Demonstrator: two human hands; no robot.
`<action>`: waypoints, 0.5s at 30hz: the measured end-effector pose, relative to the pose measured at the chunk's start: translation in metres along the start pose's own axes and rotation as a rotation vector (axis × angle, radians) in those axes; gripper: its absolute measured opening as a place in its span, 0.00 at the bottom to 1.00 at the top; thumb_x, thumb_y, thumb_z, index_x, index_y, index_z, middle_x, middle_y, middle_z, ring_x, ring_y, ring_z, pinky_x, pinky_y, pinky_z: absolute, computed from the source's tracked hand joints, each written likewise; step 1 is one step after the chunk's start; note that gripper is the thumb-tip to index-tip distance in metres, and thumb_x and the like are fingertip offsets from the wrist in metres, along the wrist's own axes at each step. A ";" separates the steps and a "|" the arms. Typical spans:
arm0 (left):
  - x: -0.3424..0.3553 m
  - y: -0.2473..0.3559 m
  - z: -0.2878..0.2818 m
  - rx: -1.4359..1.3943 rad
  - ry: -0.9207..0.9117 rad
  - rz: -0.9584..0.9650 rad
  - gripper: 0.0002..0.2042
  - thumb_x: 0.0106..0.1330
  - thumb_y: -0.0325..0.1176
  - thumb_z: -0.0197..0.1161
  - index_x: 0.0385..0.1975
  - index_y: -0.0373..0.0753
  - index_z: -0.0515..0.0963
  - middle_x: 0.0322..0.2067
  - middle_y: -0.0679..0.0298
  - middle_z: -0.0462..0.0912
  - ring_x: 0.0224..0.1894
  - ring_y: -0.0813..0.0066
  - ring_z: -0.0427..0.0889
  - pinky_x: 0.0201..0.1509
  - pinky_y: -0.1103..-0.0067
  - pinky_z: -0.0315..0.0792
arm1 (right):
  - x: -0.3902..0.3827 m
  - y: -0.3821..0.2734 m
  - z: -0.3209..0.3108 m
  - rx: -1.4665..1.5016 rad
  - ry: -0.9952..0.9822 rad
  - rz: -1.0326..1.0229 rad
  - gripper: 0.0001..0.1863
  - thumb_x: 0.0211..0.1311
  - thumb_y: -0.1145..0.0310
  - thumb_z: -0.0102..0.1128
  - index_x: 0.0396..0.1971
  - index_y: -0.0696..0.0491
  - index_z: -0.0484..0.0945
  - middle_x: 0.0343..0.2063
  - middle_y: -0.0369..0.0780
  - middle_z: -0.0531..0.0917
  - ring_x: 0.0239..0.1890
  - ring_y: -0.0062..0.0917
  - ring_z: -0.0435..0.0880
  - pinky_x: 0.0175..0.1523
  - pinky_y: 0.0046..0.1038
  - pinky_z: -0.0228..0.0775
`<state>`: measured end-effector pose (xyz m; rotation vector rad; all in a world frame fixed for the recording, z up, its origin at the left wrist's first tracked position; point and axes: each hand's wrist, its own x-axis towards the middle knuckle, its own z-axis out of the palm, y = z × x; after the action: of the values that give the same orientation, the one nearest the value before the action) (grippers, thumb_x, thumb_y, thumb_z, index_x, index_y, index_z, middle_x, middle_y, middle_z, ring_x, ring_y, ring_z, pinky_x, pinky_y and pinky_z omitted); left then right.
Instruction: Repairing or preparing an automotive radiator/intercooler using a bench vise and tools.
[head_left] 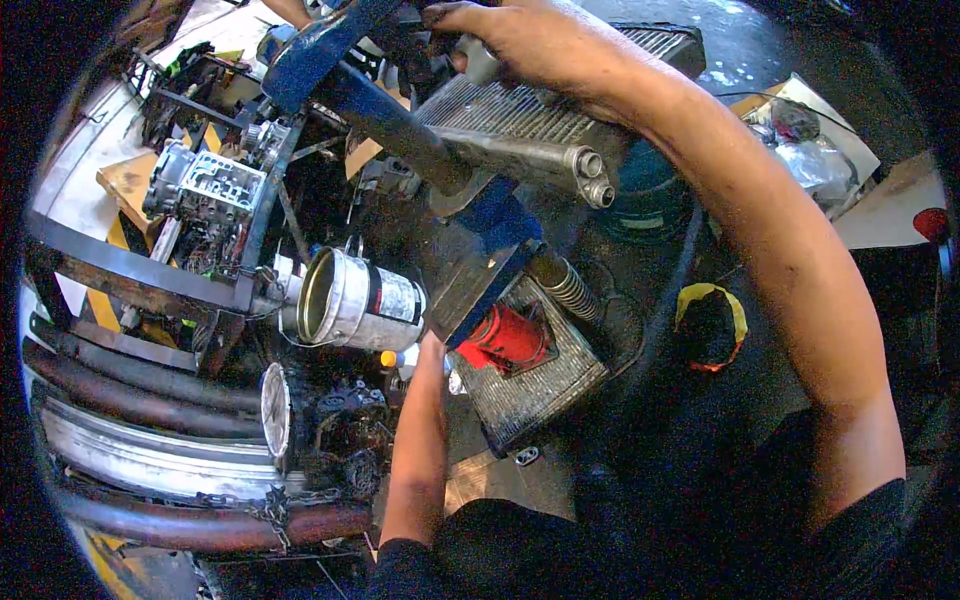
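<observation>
Right hand (525, 45) grips a grey piece (481, 66) — perhaps for steadiness. Blue beam (488, 285) hides left hand; I can't tell its grip.

grain is speckling dim shadows, glare is whitening the upper-right floor (738, 50), and fisheye distortion is bending edges toward black corners.
</observation>
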<state>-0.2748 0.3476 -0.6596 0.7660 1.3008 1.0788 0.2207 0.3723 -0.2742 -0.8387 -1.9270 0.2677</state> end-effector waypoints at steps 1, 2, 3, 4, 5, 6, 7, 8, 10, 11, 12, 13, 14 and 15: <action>0.000 0.001 -0.002 -0.007 0.011 -0.002 0.08 0.63 0.37 0.51 0.21 0.49 0.69 0.14 0.73 0.63 0.12 0.77 0.60 0.13 0.79 0.53 | 0.003 0.000 0.002 0.000 0.002 -0.003 0.18 0.68 0.62 0.41 0.49 0.52 0.76 0.32 0.54 0.81 0.36 0.41 0.83 0.43 0.37 0.72; -0.001 0.003 -0.004 -0.013 0.022 -0.001 0.08 0.63 0.37 0.51 0.21 0.49 0.69 0.13 0.73 0.62 0.11 0.77 0.59 0.12 0.79 0.52 | 0.009 -0.003 0.005 -0.049 -0.012 0.029 0.18 0.69 0.62 0.41 0.49 0.52 0.76 0.31 0.54 0.81 0.36 0.41 0.83 0.42 0.36 0.72; -0.002 0.007 -0.007 -0.019 0.033 0.002 0.09 0.62 0.37 0.51 0.20 0.49 0.69 0.12 0.74 0.62 0.10 0.77 0.59 0.11 0.79 0.52 | 0.013 -0.006 0.006 -0.097 -0.025 0.058 0.18 0.69 0.62 0.41 0.50 0.52 0.75 0.31 0.54 0.81 0.36 0.41 0.83 0.41 0.36 0.72; -0.005 0.012 -0.010 -0.026 0.046 0.009 0.09 0.62 0.37 0.51 0.19 0.49 0.69 0.12 0.74 0.62 0.09 0.77 0.59 0.10 0.79 0.52 | 0.013 -0.010 0.003 -0.095 -0.019 0.047 0.18 0.69 0.62 0.41 0.50 0.52 0.75 0.31 0.54 0.81 0.36 0.41 0.83 0.41 0.36 0.72; -0.014 0.011 -0.003 -0.024 0.040 -0.008 0.09 0.62 0.37 0.51 0.19 0.49 0.69 0.12 0.74 0.62 0.09 0.77 0.59 0.10 0.79 0.52 | 0.008 -0.005 0.001 -0.048 -0.033 0.072 0.17 0.69 0.63 0.41 0.50 0.52 0.75 0.31 0.54 0.81 0.36 0.41 0.83 0.41 0.36 0.72; -0.015 0.012 0.010 -0.007 0.030 -0.013 0.09 0.62 0.37 0.51 0.20 0.49 0.69 0.12 0.74 0.62 0.09 0.77 0.59 0.11 0.79 0.52 | 0.004 0.000 0.001 -0.001 -0.047 0.095 0.17 0.69 0.64 0.41 0.50 0.52 0.75 0.31 0.54 0.81 0.35 0.41 0.83 0.41 0.37 0.72; -0.017 0.012 0.025 0.010 0.020 -0.018 0.09 0.62 0.38 0.51 0.20 0.49 0.69 0.13 0.73 0.62 0.10 0.77 0.59 0.12 0.79 0.52 | 0.005 0.014 0.007 -0.005 -0.052 0.111 0.17 0.69 0.64 0.41 0.50 0.52 0.75 0.31 0.54 0.81 0.35 0.41 0.83 0.41 0.37 0.72; -0.021 0.017 0.027 0.026 0.014 -0.001 0.08 0.62 0.38 0.51 0.21 0.49 0.70 0.13 0.73 0.63 0.11 0.77 0.60 0.12 0.79 0.53 | 0.010 0.016 0.011 -0.128 -0.023 0.050 0.17 0.69 0.64 0.41 0.50 0.52 0.76 0.30 0.54 0.81 0.35 0.41 0.83 0.40 0.37 0.72; -0.026 0.024 0.036 0.057 0.001 0.027 0.08 0.62 0.38 0.52 0.21 0.48 0.70 0.14 0.73 0.63 0.12 0.77 0.60 0.14 0.79 0.53 | 0.011 0.019 0.010 -0.256 0.007 -0.011 0.17 0.69 0.64 0.41 0.49 0.51 0.76 0.30 0.54 0.81 0.35 0.42 0.82 0.40 0.37 0.72; -0.030 0.027 0.035 0.071 0.001 0.044 0.08 0.63 0.38 0.52 0.22 0.48 0.70 0.15 0.72 0.64 0.12 0.77 0.60 0.14 0.79 0.53 | 0.009 0.005 0.003 0.004 -0.035 0.135 0.17 0.69 0.64 0.41 0.49 0.51 0.76 0.29 0.54 0.81 0.35 0.42 0.82 0.40 0.37 0.72; -0.033 0.030 0.035 0.086 0.001 0.058 0.07 0.63 0.38 0.52 0.22 0.48 0.70 0.15 0.72 0.64 0.13 0.77 0.61 0.15 0.79 0.54 | 0.008 -0.002 0.001 0.264 -0.079 0.281 0.17 0.69 0.63 0.41 0.49 0.51 0.76 0.28 0.54 0.81 0.34 0.42 0.82 0.39 0.36 0.72; -0.036 0.031 0.035 0.100 0.000 0.071 0.07 0.63 0.38 0.52 0.23 0.47 0.70 0.16 0.72 0.64 0.14 0.77 0.61 0.16 0.79 0.54 | 0.011 0.002 0.006 0.265 -0.082 0.277 0.17 0.69 0.63 0.41 0.49 0.51 0.76 0.28 0.54 0.81 0.34 0.42 0.82 0.39 0.36 0.72; -0.037 0.032 0.037 0.116 -0.005 0.082 0.07 0.63 0.38 0.52 0.23 0.47 0.70 0.16 0.72 0.64 0.14 0.77 0.61 0.16 0.79 0.54 | 0.012 0.005 0.011 0.069 -0.031 0.146 0.17 0.69 0.63 0.41 0.49 0.51 0.76 0.28 0.54 0.81 0.34 0.42 0.82 0.39 0.36 0.71; -0.038 0.033 0.038 0.133 -0.010 0.092 0.07 0.63 0.38 0.52 0.24 0.47 0.70 0.17 0.71 0.65 0.15 0.77 0.61 0.17 0.79 0.54 | 0.013 0.007 0.014 -0.126 0.020 0.015 0.17 0.69 0.62 0.41 0.49 0.52 0.76 0.28 0.53 0.81 0.35 0.41 0.82 0.40 0.36 0.71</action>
<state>-0.2413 0.3286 -0.6099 0.9373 1.3497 1.0681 0.2086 0.3884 -0.2758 -0.9356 -1.9351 0.1473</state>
